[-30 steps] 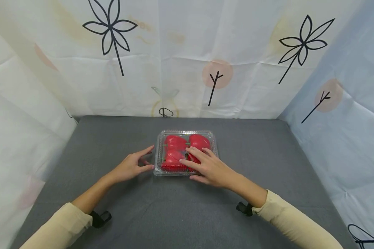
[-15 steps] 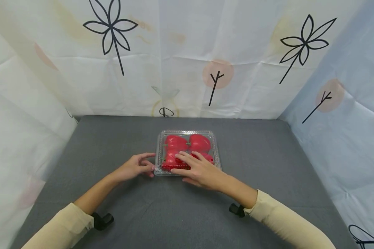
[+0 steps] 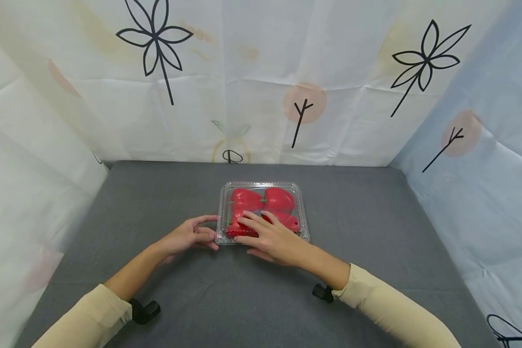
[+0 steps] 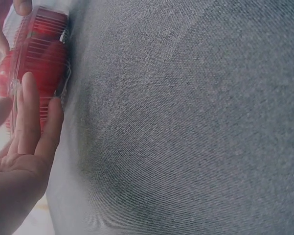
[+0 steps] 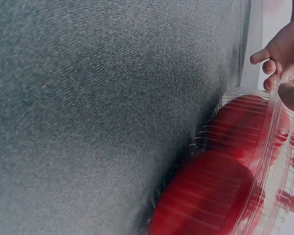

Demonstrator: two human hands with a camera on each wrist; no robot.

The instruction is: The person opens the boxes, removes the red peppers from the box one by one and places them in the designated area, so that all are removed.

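Observation:
A clear plastic clamshell box (image 3: 303, 212) sits on the grey cloth, its lid down. Through the plastic show several red, pepper-like pieces (image 3: 279, 199) with green stems. My left hand (image 3: 189, 238) holds the box's near left corner; the left wrist view has its fingers (image 4: 31, 105) along the ribbed side, below the rim, with the thumb over it. Spread across the front of the lid is my right hand (image 3: 276, 244). Its thumb (image 5: 292, 99) lies by the front rim in the right wrist view, while the fingertips there are partly cut off.
Grey cloth (image 3: 352, 217) covers the table around the box. White fabric walls (image 3: 243, 63) with drawn flowers stand behind and at both sides. A black strap piece (image 3: 144, 311) sits at the left cuff, and another (image 3: 323, 293) at the right.
My right hand has slid left and slightly nearer along the lid. My left hand has closed in on the box's near left corner. The box has hardly moved.

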